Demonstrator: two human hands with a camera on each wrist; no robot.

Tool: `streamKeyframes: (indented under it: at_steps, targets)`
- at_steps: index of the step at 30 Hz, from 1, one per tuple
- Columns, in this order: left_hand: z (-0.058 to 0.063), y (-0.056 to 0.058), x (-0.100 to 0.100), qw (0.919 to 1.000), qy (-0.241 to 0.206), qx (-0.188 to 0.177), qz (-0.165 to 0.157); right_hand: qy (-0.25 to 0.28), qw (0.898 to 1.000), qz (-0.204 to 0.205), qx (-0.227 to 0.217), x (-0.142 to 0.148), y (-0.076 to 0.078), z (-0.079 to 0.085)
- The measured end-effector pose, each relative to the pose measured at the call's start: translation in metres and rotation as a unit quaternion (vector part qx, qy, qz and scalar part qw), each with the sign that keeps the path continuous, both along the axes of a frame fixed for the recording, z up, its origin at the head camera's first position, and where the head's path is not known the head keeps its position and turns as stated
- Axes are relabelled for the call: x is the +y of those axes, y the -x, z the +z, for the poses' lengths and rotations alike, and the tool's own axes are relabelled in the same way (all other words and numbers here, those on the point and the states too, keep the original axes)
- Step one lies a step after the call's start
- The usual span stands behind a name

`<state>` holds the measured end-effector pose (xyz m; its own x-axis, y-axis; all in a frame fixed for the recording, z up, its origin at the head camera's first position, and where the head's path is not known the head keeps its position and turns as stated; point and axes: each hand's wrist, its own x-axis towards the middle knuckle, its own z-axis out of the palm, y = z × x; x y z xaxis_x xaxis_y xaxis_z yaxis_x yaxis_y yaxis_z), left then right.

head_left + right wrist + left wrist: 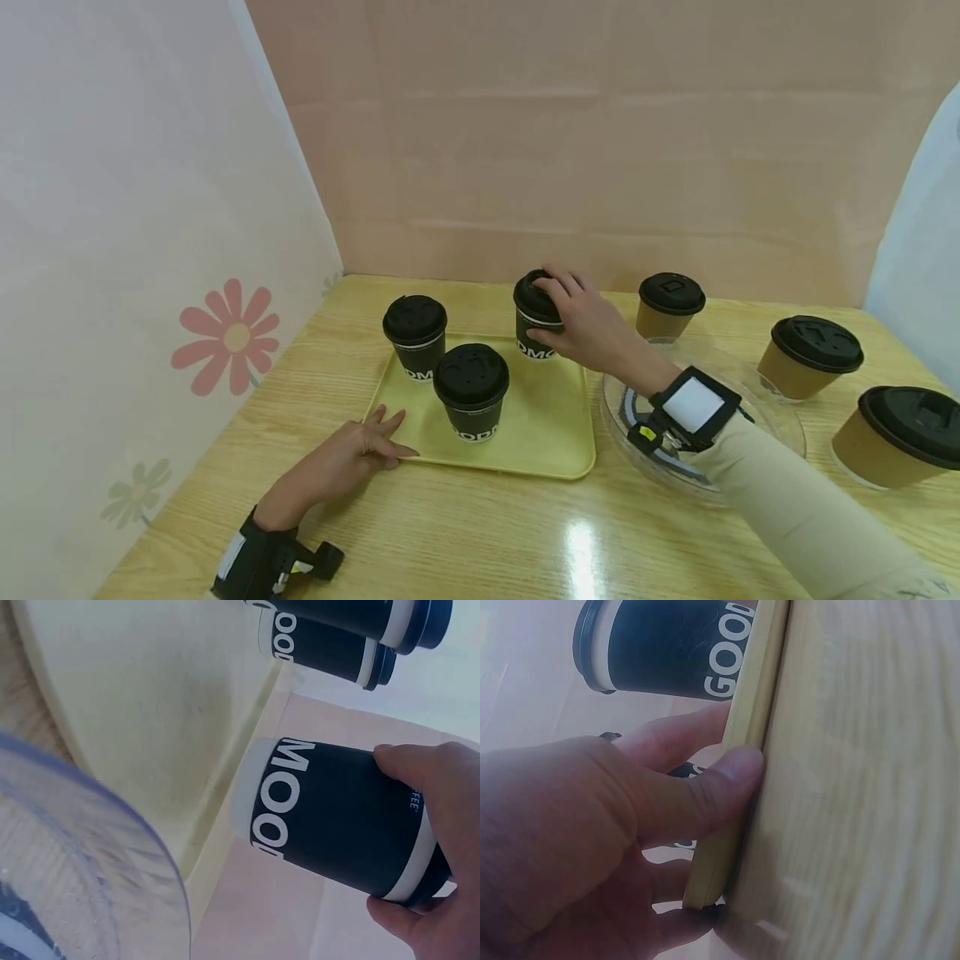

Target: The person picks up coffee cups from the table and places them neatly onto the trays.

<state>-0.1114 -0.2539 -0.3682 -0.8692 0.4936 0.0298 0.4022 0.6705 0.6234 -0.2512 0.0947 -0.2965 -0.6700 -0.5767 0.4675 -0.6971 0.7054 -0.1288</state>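
Note:
My right hand (588, 329) grips a black paper coffee cup (330, 814) by its lidded top, fingers and thumb around it. The cup is at the back right part of a yellow tray (551, 442); whether its base touches the tray I cannot tell. At the tray's front left corner, my left hand (352, 454) holds the edge, with the thumb (735, 769) against the front side and other fingers around the corner. Two more lidded black cups stand on the tray, one at the back left (416, 337) and one nearer the middle (472, 392).
Right of the tray is a clear plastic bowl (787, 425) with a dark and white item inside, partly under my right forearm. Three brown cups with black lids stand around it: one behind (667, 304), one farther right (806, 354), one near the right edge (892, 437).

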Motion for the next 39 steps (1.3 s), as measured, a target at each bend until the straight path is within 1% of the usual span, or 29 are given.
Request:
streamKeyframes:
  at_steps: [6, 16, 19, 25, 32, 34, 39]
  targets:
    - [0.000, 0.000, -0.001, 1.0000, -0.002, -0.008, 0.001, -0.023, 0.999, 0.003, -0.032, 0.002, -0.011, -0.002]
    - [0.000, 0.000, -0.001, 0.9999, -0.008, -0.015, 0.001, -0.043, 0.997, -0.008, -0.066, -0.004, -0.016, -0.009]
    - [0.000, 0.000, -0.001, 0.9998, -0.013, -0.018, -0.001, -0.042, 0.997, -0.013, -0.066, -0.004, -0.017, -0.010]
    - [-0.001, 0.000, -0.001, 0.9997, -0.016, -0.019, -0.003, -0.049, 0.997, -0.011, -0.065, -0.005, -0.019, -0.009]
    - [-0.002, 0.001, 0.000, 0.9999, -0.003, -0.008, -0.006, -0.080, 0.995, -0.015, -0.050, -0.007, -0.021, -0.007]
    - [-0.002, 0.002, 0.000, 0.9999, 0.000, -0.008, -0.007, -0.083, 0.995, -0.017, -0.049, -0.007, -0.021, -0.007]
    - [-0.001, 0.000, -0.001, 0.9998, 0.014, 0.007, -0.010, -0.089, 0.995, -0.011, -0.040, -0.011, -0.022, -0.005]
